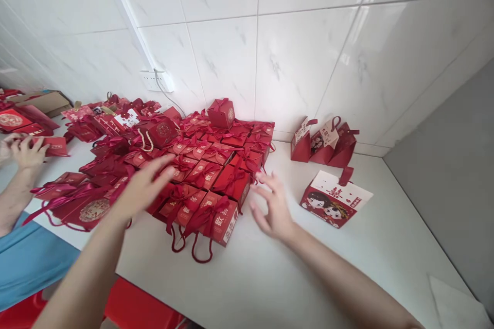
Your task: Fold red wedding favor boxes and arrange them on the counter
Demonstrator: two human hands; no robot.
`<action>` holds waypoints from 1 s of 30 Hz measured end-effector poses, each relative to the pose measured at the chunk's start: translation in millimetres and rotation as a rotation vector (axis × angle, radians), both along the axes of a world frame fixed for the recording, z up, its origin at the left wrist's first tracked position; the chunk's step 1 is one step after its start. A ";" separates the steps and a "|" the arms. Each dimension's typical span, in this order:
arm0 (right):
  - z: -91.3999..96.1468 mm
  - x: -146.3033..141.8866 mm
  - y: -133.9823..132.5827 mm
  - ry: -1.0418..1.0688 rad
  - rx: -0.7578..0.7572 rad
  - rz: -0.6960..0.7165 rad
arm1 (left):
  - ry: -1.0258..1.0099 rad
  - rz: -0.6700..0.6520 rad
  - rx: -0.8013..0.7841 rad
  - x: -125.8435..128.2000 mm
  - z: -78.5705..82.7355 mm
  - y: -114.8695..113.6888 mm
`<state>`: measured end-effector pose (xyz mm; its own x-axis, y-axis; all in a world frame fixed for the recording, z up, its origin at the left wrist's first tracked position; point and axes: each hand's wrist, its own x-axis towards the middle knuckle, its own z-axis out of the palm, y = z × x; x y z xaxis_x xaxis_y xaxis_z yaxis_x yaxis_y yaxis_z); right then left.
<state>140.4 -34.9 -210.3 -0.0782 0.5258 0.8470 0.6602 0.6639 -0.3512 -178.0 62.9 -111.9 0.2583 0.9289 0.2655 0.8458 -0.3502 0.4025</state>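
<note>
Rows of red gift boxes [204,174] with dark red ribbon bows stand packed together on the white table. Over their left side reaches my left hand [146,185], fingers stretched out and nothing in them. My right hand [273,208] is beside the right edge of the group, its fingers apart and curved toward the boxes; whether the fingertips touch them I cannot tell. Red cord handles [203,249] hang from the front boxes onto the table. One more red box [222,114] rests on top at the back of the group.
Right of the group stand a printed box [332,200] and several peaked boxes [324,146]. Looser red boxes [88,205] lie at left, where another person's hands [29,151] handle a red box. A tiled wall with a socket [157,82] borders the table [262,277].
</note>
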 end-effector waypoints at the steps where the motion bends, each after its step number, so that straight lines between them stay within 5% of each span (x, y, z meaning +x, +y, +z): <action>1: 12.7 16.6 1.8 -0.056 -0.055 -0.065 | 0.018 -0.113 -0.009 14.4 -13.2 -24.9; 4: 36.7 75.1 4.1 -0.193 -0.275 -0.352 | 0.165 -0.349 0.046 56.5 -58.2 -81.8; 7: 38.7 128.9 -1.2 -0.204 -0.506 -0.599 | 0.143 -0.328 0.232 89.2 -93.8 -105.0; 11: 43.0 158.7 -18.4 -0.168 -0.580 -0.514 | 0.046 -0.151 0.361 112.8 -114.1 -100.8; 15: 66.3 154.6 -39.1 -0.111 -0.485 -0.420 | -0.007 -0.087 0.412 121.4 -120.4 -93.1; 18: 76.7 161.7 -53.4 -0.051 -0.596 -0.496 | -0.016 -0.078 0.433 123.3 -123.7 -92.9; 23: 65.4 197.4 -65.7 0.056 -0.970 -0.528 | 0.016 -0.097 0.394 123.2 -113.2 -98.8; 27: 53.2 206.8 -59.3 0.013 -0.942 -0.532 | -0.003 -0.155 0.376 134.3 -89.1 -111.1; 30: 47.9 191.7 -46.2 0.002 -0.880 -0.476 | -0.105 -0.324 0.362 158.4 -78.1 -123.8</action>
<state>332.1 -81.2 -162.4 0.3043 0.9420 0.1414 0.7886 -0.1658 -0.5921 -19.6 -60.9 -190.0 0.4733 0.6488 0.5959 0.6316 -0.7214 0.2838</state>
